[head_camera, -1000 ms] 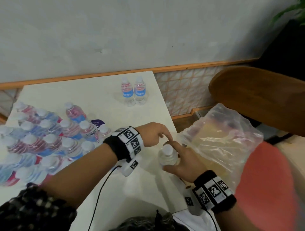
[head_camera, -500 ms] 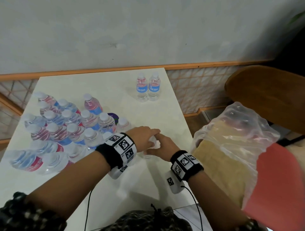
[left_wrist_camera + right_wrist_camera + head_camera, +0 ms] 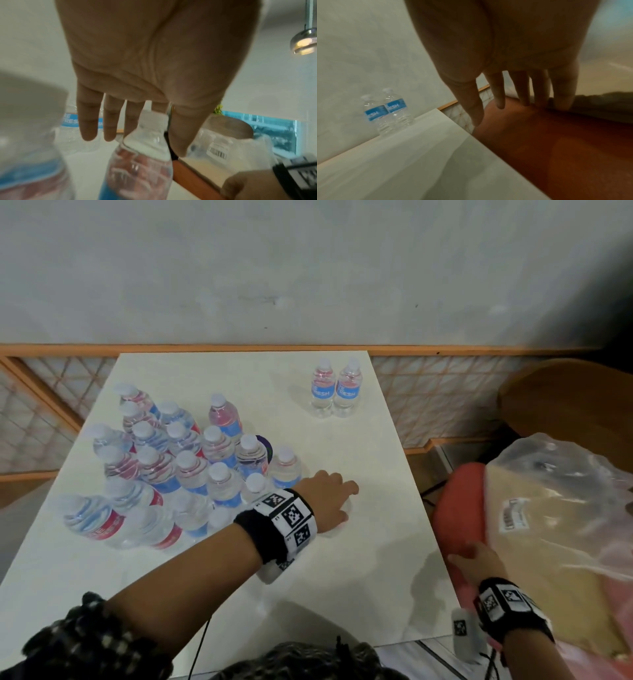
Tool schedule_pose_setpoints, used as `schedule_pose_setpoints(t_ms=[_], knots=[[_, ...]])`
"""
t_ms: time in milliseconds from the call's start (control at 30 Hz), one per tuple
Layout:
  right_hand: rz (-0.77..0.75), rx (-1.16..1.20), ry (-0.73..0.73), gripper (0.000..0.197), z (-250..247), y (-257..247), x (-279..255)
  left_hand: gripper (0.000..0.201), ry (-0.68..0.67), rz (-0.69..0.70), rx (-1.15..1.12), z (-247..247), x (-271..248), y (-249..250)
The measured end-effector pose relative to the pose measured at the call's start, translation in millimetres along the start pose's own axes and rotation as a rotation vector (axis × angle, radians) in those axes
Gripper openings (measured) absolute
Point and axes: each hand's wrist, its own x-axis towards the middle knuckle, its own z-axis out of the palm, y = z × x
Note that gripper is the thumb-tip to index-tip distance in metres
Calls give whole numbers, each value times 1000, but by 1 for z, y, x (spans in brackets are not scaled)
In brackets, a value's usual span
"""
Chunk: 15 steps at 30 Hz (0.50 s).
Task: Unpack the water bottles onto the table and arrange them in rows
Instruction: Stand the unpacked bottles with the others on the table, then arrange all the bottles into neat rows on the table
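My left hand covers the top of a small water bottle standing on the white table, just right of the bottle cluster. In the left wrist view the thumb and index finger pinch its white cap while the other fingers hang straight. The head view hides most of this bottle under the hand. Two bottles with blue labels stand side by side at the far right of the table. My right hand is off the table's right edge, fingers straight, touching the red seat and holding nothing.
A clear plastic bag with tan contents and a barcode label lies on the red seat. A wooden chair back stands behind it. A grey wall with a wooden rail runs along the table's far edge.
My right hand has let go of the bottle and moved right, off the table to the red seat. My left hand stays on the bottle's top.
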Motion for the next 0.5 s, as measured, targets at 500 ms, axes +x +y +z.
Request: schedule_pose_setpoints(t_ms=[500], knots=[[-713, 338, -94, 45, -11, -181, -117, 34, 17, -122, -265, -113, -54, -71]])
